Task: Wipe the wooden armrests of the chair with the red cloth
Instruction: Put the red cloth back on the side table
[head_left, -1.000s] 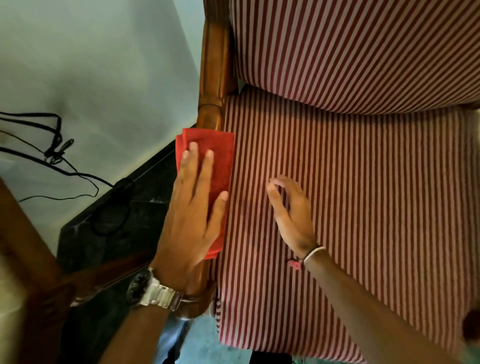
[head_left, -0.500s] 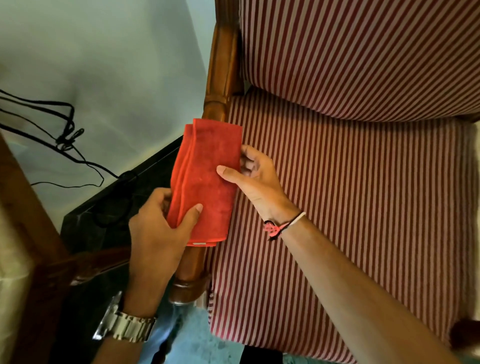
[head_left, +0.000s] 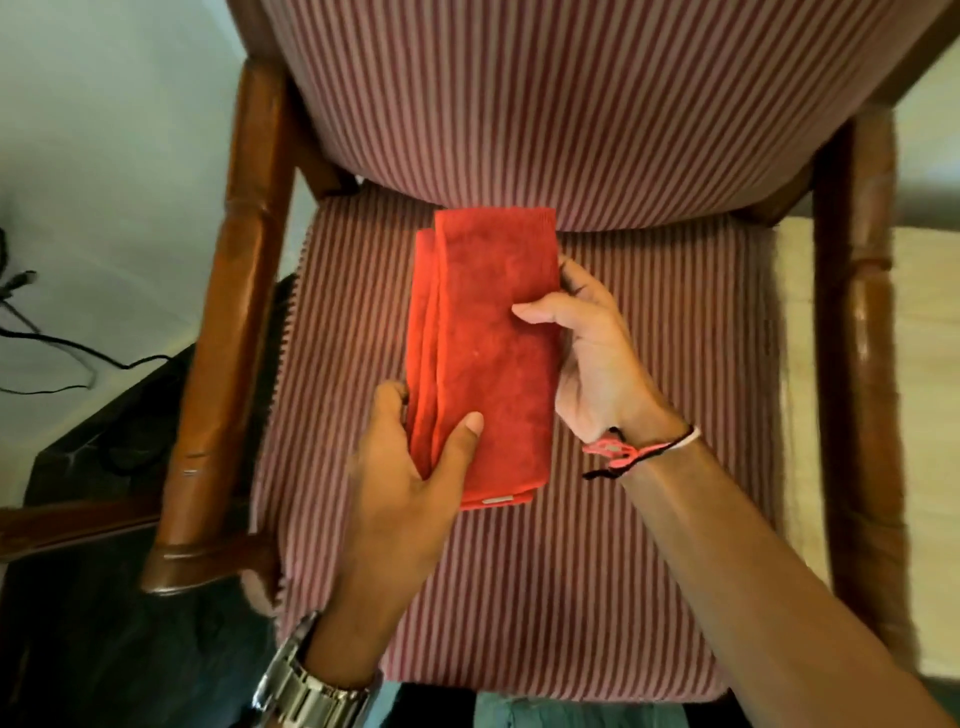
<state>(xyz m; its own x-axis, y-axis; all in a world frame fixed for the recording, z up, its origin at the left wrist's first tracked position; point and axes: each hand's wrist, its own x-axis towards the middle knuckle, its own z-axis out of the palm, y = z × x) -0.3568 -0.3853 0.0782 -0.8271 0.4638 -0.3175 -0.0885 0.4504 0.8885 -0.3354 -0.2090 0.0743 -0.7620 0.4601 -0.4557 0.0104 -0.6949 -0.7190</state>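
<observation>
Over the striped seat cushion, nearest the camera: left hand, wristwatch on the wrist, closed on the near left edge of the red cloth, thumb on top, fingers curled underneath. Just beyond, right hand, thread bracelet at the wrist, pinching the cloth's right edge, thumb laid across the top face, fingers wrapped behind. Cloth folded into a long strip, held in the air between the two armrests, touching neither. Left armrest and right armrest both bare. Farther back, striped backrest; off to the left, loose black cables.

Judged: a hand-over or re-fold between wipes, not a wiping stroke. Next move probably to the right armrest: cloth taken by one hand, laid flat on the wood, pressed and drawn along the rail.
</observation>
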